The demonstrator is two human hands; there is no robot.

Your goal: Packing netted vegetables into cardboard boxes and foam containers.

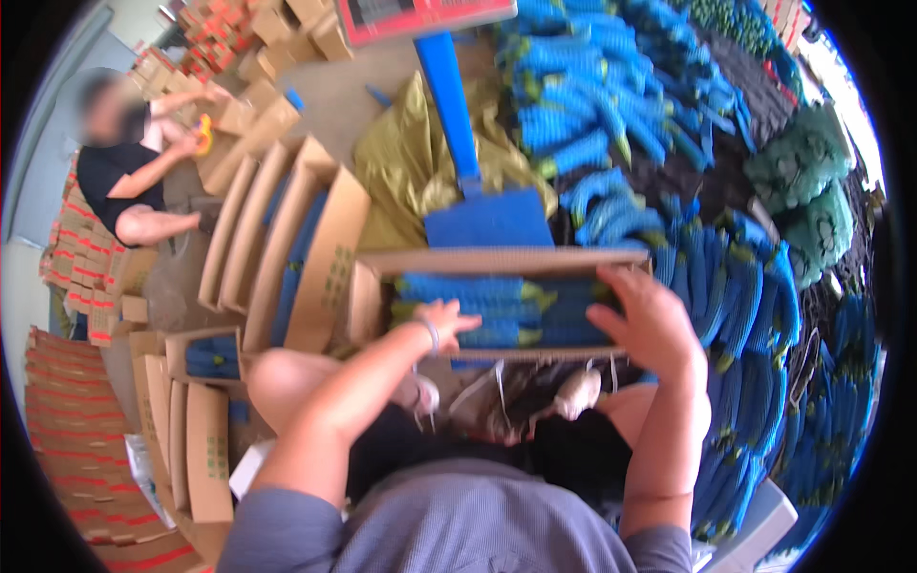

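Observation:
A long open cardboard box lies crosswise before me, at a blue platform scale. Inside are rows of green vegetables in blue foam netting, cucumber-like. My left hand, with a band at the wrist, is over the netted vegetables in the left half, its fingers spread. My right hand is at the box's right end, fingers apart, near the far corner; the blur hides whether it touches the cardboard. Neither hand shows anything held.
Filled long boxes stand at the left, with more cardboard boxes below. A seated person holds a yellow tool at upper left. Netted vegetables are piled at right, near green mesh sacks. An olive sack lies behind the scale.

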